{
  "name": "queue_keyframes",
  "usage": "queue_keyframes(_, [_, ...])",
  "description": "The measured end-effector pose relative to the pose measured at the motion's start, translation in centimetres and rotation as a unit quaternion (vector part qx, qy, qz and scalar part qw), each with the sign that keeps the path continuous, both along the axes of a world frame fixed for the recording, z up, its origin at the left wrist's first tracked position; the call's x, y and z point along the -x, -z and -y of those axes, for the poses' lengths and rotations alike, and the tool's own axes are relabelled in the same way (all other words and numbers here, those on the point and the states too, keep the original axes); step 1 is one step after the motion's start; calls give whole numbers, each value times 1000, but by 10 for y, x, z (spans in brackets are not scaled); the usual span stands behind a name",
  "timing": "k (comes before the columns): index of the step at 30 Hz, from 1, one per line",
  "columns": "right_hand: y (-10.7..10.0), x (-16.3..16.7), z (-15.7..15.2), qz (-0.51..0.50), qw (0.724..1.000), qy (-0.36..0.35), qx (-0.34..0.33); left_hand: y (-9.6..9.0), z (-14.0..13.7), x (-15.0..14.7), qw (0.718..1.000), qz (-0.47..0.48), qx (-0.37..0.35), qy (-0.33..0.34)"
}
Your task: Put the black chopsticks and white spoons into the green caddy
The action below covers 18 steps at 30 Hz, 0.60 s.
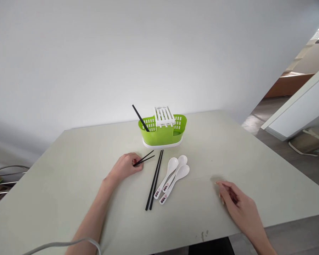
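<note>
My left hand rests on the table, its fingers closed round black chopsticks whose thin ends point right. To the right of it, two more black chopsticks lie side by side. Three white spoons with printed handles lie beside these, bowls toward the back. Behind them stands a green utensil basket with a white base and a white slatted piece across its top. A black chopstick leans out of its left compartment. My right hand, fingers curled together with nothing visible in them, is near the table's right front.
The pale table meets a white wall at the back. A grey cable crosses the lower left over my forearm. A dark seat shows below the front edge. Metal racking stands off the left edge.
</note>
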State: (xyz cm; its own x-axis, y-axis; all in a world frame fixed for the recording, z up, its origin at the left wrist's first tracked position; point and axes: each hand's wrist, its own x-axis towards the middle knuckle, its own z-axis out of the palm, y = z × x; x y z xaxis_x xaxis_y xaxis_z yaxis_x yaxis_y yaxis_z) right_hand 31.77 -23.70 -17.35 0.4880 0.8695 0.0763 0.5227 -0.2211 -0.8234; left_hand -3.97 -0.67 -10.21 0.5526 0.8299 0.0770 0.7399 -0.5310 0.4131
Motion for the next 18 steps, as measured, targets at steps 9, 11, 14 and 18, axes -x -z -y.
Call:
queue_keyframes(9, [7,-7,2,3,1000,-19,10,13,-6,5,998,57,-12,39])
queue_keyframes(11, [7,-7,1,6,1000,-18,7,12,-5,4,996,75,-4,37])
queue_keyframes(14, [8,-6,1,5,1000,-16,2,9,-1,-2,993,119,8,26])
queue_keyframes(18, [9,-8,1,0,1000,-27,5,1,3,-11,979,200,-17,-18])
